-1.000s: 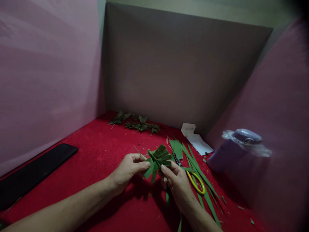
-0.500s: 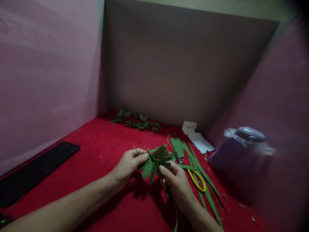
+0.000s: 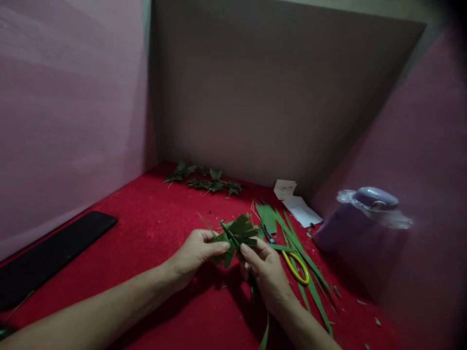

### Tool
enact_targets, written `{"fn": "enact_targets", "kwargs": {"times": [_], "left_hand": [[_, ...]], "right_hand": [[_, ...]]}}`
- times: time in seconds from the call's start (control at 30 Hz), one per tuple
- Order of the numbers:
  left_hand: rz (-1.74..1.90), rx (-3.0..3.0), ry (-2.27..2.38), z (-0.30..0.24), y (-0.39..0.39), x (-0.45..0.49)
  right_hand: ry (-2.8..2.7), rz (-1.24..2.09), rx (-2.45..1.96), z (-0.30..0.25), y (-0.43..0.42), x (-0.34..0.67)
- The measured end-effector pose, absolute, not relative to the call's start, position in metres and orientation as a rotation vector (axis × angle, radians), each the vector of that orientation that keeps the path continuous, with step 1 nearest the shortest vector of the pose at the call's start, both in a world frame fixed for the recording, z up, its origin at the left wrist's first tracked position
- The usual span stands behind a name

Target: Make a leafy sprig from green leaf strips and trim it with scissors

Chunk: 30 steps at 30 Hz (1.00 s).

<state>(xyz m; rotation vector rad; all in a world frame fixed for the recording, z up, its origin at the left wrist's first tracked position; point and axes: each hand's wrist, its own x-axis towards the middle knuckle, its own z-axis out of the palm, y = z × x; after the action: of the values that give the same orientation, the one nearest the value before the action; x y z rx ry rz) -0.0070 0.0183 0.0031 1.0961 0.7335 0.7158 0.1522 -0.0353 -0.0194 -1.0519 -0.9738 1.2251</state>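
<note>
Between my two hands is a bundle of cut green leaf pieces (image 3: 239,229), fanned out around a central stem, raised over the red cloth. My left hand (image 3: 204,250) pinches the leaf pieces on its left side, thumb on top. My right hand (image 3: 263,262) grips the lower right part of the bundle between thumb and fingers. A long thin leaf strip (image 3: 265,333) hangs down below my right hand. Just right of that hand lie scissors (image 3: 299,268) with yellow handles, a leaf strip across them.
Long green leaf blades (image 3: 310,265) and a wide leaf piece (image 3: 266,218) lie at the right. Leafy sprigs (image 3: 215,182) are at the back. White papers (image 3: 302,211) lie near a purple bin (image 3: 339,226) with a plastic liner. A black flat object (image 3: 62,248) lies at left.
My left thumb has shifted down and right, from the upper left of the bundle onto its lower leaf pieces. My right hand keeps its hold. The view has shifted slightly.
</note>
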Motion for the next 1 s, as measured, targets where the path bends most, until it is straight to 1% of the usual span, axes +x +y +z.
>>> {"fn": "enact_targets", "kwargs": {"times": [0.33,0.6,1.0], "left_hand": [[0.753,1.112,0.684,0.006,0.022,-0.008],[0.724,1.136,0.642,0.011,0.016,-0.007],[0.774,1.129,0.768,0.011,0.021,-0.011]], "right_hand": [[-0.884,1.387,-1.045,-0.008,-0.042,0.143],[-0.905,1.353,-1.057,-0.012,-0.04,0.146],[-0.826,1.387,-1.07,-0.011,-0.038,0.15]]}}
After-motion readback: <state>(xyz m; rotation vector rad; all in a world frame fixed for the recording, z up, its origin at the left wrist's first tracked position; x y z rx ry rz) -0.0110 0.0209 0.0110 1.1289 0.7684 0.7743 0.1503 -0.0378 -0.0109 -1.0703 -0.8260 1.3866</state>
